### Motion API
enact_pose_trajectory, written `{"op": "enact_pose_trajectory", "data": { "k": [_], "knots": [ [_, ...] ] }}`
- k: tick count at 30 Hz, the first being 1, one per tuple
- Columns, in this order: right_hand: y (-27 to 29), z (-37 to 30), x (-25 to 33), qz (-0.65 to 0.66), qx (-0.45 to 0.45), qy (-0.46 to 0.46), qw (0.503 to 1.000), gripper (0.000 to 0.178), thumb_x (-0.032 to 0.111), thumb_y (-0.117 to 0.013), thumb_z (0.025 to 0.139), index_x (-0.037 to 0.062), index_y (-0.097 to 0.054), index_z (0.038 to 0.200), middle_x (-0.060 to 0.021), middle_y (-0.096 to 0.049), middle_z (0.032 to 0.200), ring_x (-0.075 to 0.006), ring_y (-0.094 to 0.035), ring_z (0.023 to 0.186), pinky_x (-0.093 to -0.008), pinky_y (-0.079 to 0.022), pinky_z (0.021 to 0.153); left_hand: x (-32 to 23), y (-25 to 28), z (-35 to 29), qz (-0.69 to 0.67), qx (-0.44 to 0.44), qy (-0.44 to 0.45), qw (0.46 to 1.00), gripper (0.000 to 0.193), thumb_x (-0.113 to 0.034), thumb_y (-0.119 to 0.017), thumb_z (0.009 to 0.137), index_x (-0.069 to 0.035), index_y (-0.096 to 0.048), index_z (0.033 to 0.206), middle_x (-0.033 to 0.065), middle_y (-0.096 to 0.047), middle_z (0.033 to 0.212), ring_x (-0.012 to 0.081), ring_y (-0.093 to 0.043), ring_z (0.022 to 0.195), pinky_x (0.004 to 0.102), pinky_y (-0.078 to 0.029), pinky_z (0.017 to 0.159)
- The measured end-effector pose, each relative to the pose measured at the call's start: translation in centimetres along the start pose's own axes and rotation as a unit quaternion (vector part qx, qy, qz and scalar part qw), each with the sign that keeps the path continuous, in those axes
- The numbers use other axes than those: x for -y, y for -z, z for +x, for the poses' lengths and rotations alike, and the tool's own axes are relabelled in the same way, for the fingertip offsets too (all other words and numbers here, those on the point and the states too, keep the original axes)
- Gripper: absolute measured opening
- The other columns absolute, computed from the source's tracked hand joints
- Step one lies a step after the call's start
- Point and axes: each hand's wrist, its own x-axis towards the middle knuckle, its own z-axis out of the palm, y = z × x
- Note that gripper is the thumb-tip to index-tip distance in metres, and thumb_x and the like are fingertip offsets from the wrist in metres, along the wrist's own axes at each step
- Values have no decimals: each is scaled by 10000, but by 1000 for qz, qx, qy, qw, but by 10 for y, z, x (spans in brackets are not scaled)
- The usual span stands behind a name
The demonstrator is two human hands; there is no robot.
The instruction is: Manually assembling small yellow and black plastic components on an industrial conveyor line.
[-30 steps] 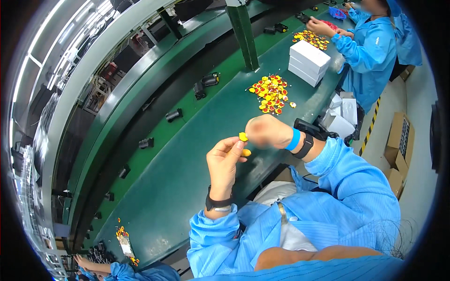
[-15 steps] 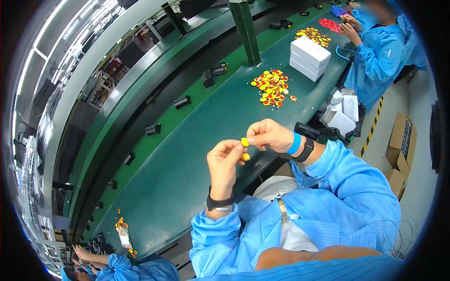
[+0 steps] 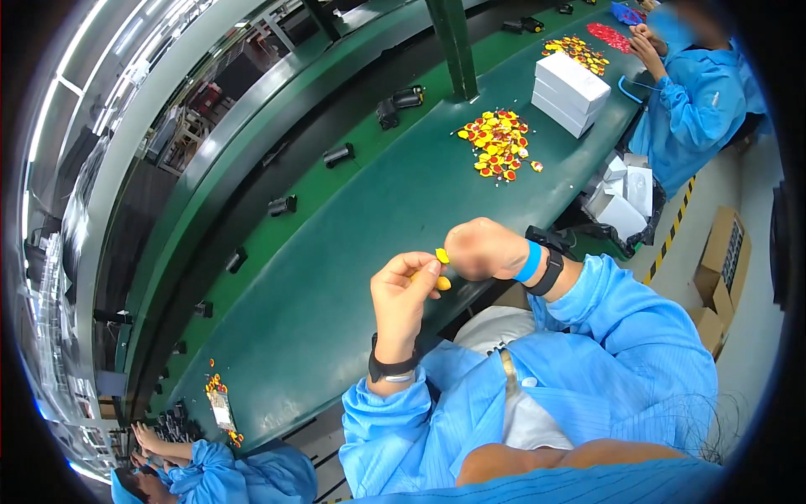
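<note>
My left hand [image 3: 405, 286] is closed in a pinch above the near edge of the green bench. Two small yellow pieces show at its fingertips: an upper yellow piece [image 3: 442, 255] and a lower yellow piece [image 3: 443, 284]. Both look like rounded plastic caps, too small to name exactly. Close beside the upper one is my right hand [image 3: 483, 249], its fingers curled in and blurred, so whether it grips anything is hidden. A pile of yellow and red pieces [image 3: 497, 143] lies on the bench beyond my hands.
White boxes [image 3: 571, 92] stand stacked right of the pile. Along the conveyor [image 3: 311, 197] sit several black devices [image 3: 338, 154]. A co-worker [image 3: 697, 101] works at the far right, another person [image 3: 227, 470] at lower left. A bin of white boxes [image 3: 621, 206] stands beside the bench.
My right hand has turned and curled, and its fingertips no longer show on the upper yellow piece. My left hand stays nearly in place. The view has shifted slightly.
</note>
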Motion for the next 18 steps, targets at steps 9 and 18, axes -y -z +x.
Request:
{"op": "enact_pose_trajectory", "data": {
  "k": [9, 18],
  "knots": [
    [-3, -3, -1, 19, 28, 16, 999, 142, 140, -639, 864, 25, -583, 802, 7, -505, 629, -76, -418, 529, -220, -328, 505, 9, 9, 4, 13, -10, 12, 1000, 35, -36, -612, 831, -1, -618, 832, 64, -646, 737, 115, -595, 599, 205, -447, 539],
    [31, -18, 3, 64, 7, 37, 997, 145, 83, -584, 885, 27, -536, 760, -20, -485, 649, -97, -385, 521, -251, -301, 498, 30, 132, -127, 207, 65, 275, 936, 50, 15, -610, 777, 9, -636, 819, 19, -623, 750, 92, -566, 680, 237, -462, 618]
  ]
}}
